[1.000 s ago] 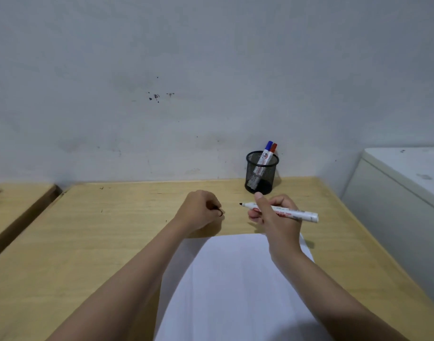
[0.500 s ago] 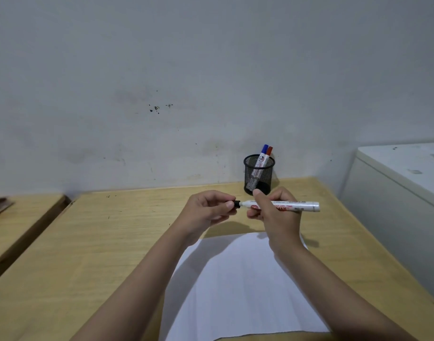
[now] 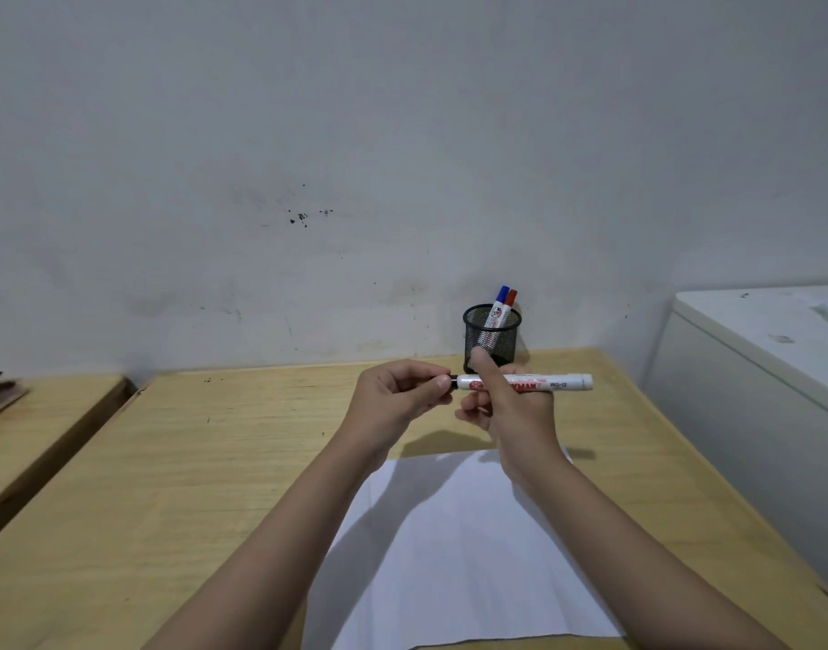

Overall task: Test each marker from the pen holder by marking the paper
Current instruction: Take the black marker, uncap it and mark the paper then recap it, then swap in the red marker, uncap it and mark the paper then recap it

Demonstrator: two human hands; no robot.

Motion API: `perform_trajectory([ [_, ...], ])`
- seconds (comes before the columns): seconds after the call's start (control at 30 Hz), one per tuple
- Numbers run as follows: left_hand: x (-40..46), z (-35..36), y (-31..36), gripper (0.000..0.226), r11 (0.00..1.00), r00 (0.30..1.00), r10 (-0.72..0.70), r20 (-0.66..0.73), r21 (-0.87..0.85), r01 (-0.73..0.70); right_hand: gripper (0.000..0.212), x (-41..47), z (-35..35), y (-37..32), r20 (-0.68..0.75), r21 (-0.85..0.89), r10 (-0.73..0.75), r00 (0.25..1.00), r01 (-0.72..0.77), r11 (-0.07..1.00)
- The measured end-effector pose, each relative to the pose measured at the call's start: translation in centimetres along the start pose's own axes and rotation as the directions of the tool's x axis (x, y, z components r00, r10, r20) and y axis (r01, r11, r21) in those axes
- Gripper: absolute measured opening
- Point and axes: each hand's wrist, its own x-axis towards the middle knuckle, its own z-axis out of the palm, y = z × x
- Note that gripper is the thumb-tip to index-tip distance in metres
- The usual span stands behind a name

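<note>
right hand [image 3: 510,415]: gripping the white marker [image 3: 527,383] mid-barrel, thumb lying over the top, other fingers curling underneath; holding it level, above the desk.
left hand [image 3: 393,398]: fingers pressing together on the marker's black end [image 3: 452,381], thumb tip sitting right at the barrel's left end. Cap or bare nib under the fingers: cannot tell.
marker: spanning both hands, tail end sticking out past the right fingers to the right; red print and "BG-12" showing on the barrel.
pen holder [image 3: 492,339]: black mesh cup standing just behind the right thumb, against the wall; blue-capped marker [image 3: 500,303] and red-capped marker [image 3: 509,300] leaning inside, caps poking above the rim.
paper [image 3: 454,555]: white sheet lying flat on the wooden desk [image 3: 168,462], below both wrists, on the near side of the fingers; no marks visible.
</note>
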Motion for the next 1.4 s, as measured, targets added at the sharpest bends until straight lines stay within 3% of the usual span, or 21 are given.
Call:
perform_trajectory([
  [0.07,0.5,-0.3,0.3,0.009,0.999,0.996,0.032,-0.089,0.017,-0.030,0.041,0.1,0.0,-0.5,0.040,-0.145,0.192,0.981,-0.184,0.972],
  [0.1,0.9,-0.6,0.5,0.008,0.998,0.991,0.050,-0.125,0.035,-0.046,0.044,0.2,-0.1,-0.7,0.056,-0.275,0.207,0.977,-0.185,0.944],
  [0.17,1.5,-1.0,1.0,0.008,0.991,0.983,0.089,-0.162,0.111,-0.072,0.041,0.6,-0.6,-0.9,0.097,-0.521,-0.024,0.995,0.072,0.851],
  [0.23,2.0,-1.1,1.5,0.009,0.972,0.980,0.127,-0.153,0.214,-0.092,0.029,1.4,-1.2,-1.4,0.228,-0.628,-0.372,0.900,0.428,0.650],
  [0.27,2.3,-1.0,1.7,0.008,0.961,0.980,0.140,-0.140,0.256,-0.101,0.023,2.0,-1.4,-1.8,0.326,-0.659,-0.453,0.830,0.543,0.520],
  [0.33,3.1,-0.6,2.3,0.007,0.946,0.981,0.159,-0.109,0.301,-0.120,0.023,3.4,-1.8,-2.6,0.491,-0.686,-0.457,0.742,0.652,0.323],
  [0.43,4.8,0.1,3.3,0.011,0.928,0.977,0.199,-0.072,0.334,-0.164,0.034,5.0,-1.9,-3.5,0.593,-0.650,-0.432,0.680,0.720,0.241],
  [0.5,6.3,0.5,3.9,0.019,0.920,0.972,0.224,-0.066,0.345,-0.189,0.041,6.2,-1.9,-4.2,0.633,-0.621,-0.478,0.609,0.768,0.157],
  [0.53,7.2,0.7,4.1,0.022,0.917,0.970,0.232,-0.075,0.350,-0.192,0.045,7.0,-2.0,-4.9,0.614,-0.613,-0.517,0.597,0.773,0.165],
  [0.63,10.3,1.3,3.0,0.025,0.882,0.959,0.258,-0.116,0.433,-0.185,0.054,10.1,-2.1,-7.4,0.422,-0.610,-0.659,0.623,0.733,0.301],
  [0.73,13.2,2.3,0.0,0.027,0.792,0.960,0.263,-0.101,0.591,-0.154,0.049,13.1,-1.9,-8.9,0.259,-0.625,-0.721,0.642,0.681,0.382],
  [0.9,16.1,4.1,-4.1,0.037,0.627,0.956,0.291,-0.030,0.761,-0.167,0.045,17.2,-2.1,-7.6,0.202,-0.708,-0.670,0.714,0.579,0.403],
  [1.03,17.0,4.4,-5.7,0.036,0.605,0.958,0.283,-0.050,0.784,-0.138,0.042,19.0,-3.0,-5.6,0.157,-0.787,-0.550,0.820,0.440,0.432],
  [1.23,17.1,4.5,-6.2,0.034,0.695,0.943,0.308,-0.126,0.706,-0.132,0.043,20.5,-3.9,-2.7,0.142,-0.906,-0.331,0.933,0.257,0.335],
  [1.4,17.0,4.5,-6.6,0.036,0.725,0.935,0.315,-0.163,0.676,-0.127,0.062,20.9,-3.4,-2.0,0.151,-0.967,-0.309,0.939,0.206,0.152],
])
